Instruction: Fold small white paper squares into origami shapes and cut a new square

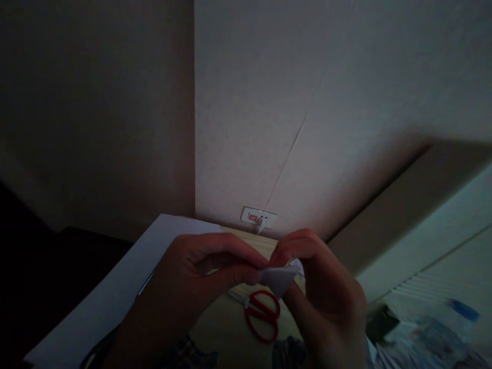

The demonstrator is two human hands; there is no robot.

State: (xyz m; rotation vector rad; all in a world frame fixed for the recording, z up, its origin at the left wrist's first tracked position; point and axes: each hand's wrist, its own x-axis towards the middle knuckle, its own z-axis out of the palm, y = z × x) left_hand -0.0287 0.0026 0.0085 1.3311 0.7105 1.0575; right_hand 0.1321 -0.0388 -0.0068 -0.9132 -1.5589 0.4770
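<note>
Between my two hands is a small piece of folded white paper [280, 280], held up above the table. My left hand [203, 271] pinches its left corner between thumb and forefinger. On the other side, my right hand [326, 287] grips the paper's right end, its forefinger bent over the top and its thumb below. Part of the paper is hidden by the right fingers. Under the hands, scissors with red handles [263, 312] lie on the table, their blades pointing left and partly covered by my left hand.
A large white sheet [126, 277] lies along the table's left side. The light wooden table [226, 333] meets a wall with a socket [259, 217] and a plug in it. At the lower right are blurred plastic items, one with a blue cap [464, 309]. The room is dim.
</note>
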